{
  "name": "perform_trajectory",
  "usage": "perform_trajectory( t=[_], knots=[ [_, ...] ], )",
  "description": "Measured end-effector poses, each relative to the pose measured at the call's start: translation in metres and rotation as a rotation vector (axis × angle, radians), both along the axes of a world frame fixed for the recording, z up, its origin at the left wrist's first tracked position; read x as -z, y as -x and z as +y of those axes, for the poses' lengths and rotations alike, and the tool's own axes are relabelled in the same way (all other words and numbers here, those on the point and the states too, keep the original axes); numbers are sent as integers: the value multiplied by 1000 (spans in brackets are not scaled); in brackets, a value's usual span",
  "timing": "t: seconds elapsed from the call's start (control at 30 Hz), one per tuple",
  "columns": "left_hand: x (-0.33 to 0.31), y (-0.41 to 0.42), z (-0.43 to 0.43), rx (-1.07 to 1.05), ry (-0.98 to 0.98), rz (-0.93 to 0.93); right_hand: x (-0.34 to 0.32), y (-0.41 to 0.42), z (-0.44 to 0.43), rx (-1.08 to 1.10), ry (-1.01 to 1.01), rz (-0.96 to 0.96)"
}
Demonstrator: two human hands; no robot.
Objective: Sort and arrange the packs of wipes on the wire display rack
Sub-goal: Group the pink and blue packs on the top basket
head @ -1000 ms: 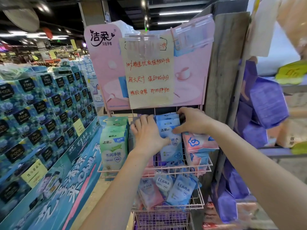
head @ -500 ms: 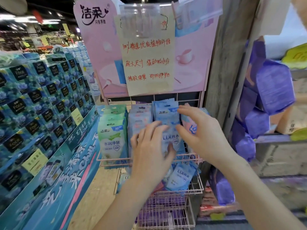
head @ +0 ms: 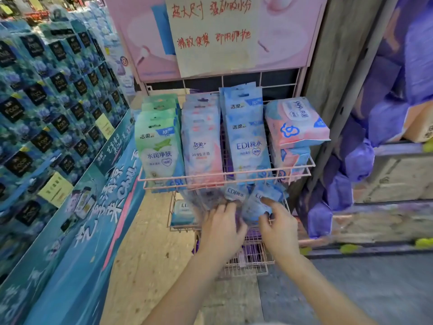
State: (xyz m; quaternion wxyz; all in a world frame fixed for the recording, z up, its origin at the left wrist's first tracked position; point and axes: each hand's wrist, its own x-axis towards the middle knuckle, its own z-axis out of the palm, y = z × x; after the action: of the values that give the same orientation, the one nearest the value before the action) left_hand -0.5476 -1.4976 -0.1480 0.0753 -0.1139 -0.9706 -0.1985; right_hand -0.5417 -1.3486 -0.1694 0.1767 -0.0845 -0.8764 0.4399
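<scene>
On the top tier: three upright rows face front behind the front rail of the wire rack point(head: 225, 178), with green packs point(head: 159, 148) leftmost, pink-and-blue packs point(head: 202, 148) next and blue EDI packs point(head: 248, 141) third.
Right end of top tier: larger pink packs point(head: 295, 123) lie flat and stacked, and the upper one overhangs the side rail.
Middle tier: loose packs lie jumbled and overlapping. The print is blurred, but "EDI" is legible on two.
Left hand point(head: 220, 231): its back is toward the camera and its fingertips reach into the jumble. Whether it grips anything cannot be told.
Right hand point(head: 278, 228): just beside the left hand and not touching it. Forefinger above and thumb below pinch a loose blue pack point(head: 254, 207) at its near edge.
Bottom tier: purple goods point(head: 248, 252) show through the wire, indistinct.
Backboard: a pink board point(head: 140, 31) rises behind the top tier, carrying a paper sign point(head: 210, 55) handwritten in red characters.
Left of rack: stacked blue boxes point(head: 58, 90) form a sloping wall, with yellow price tags among them.
Right of rack: a wooden post point(head: 332, 55) stands against the rack, with purple packs point(head: 386, 102) on shelving beyond.
</scene>
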Motion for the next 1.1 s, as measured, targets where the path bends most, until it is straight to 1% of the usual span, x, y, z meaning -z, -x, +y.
perform_trajectory(
  t=[0.03,0.1,0.23,0.33,0.37,0.43,0.47,0.57,0.67,0.73,0.8,0.9,0.97,1.03,1.1],
  knots=[
    [1,1,1,-16,29,-49,1,6,2,13,-21,-90],
    [0,0,7,-4,18,-114,3,16,3,20,-24,-222],
    [0,9,27,35,-32,-233,-2,26,3,39,94,-327],
    [9,29,44,48,-136,-328,-4,42,10,33,155,-422],
    [11,35,50,51,-133,-348,-4,47,14,31,166,-453],
    [15,44,64,33,-65,-366,-5,54,22,28,219,-494],
    [16,46,72,-1,-48,-384,-4,56,26,23,274,-500],
    [18,52,84,-113,-102,-445,-7,57,33,36,460,-495],
    [21,58,81,-154,-124,-421,-2,55,39,71,609,-475],
    [18,59,77,-110,-159,-367,0,50,43,38,636,-437],
    [10,54,72,-50,-215,-293,-2,41,46,-13,631,-329],
    [-9,44,61,-54,-297,-209,-17,25,46,-115,650,-233],
    [-18,36,50,-66,-347,-228,-22,18,47,-174,629,-228],
    [-22,27,38,-69,-378,-295,-21,14,48,-226,619,-243],
    [-25,18,27,-106,-450,-361,-17,13,48,-255,621,-268]
  ],
)
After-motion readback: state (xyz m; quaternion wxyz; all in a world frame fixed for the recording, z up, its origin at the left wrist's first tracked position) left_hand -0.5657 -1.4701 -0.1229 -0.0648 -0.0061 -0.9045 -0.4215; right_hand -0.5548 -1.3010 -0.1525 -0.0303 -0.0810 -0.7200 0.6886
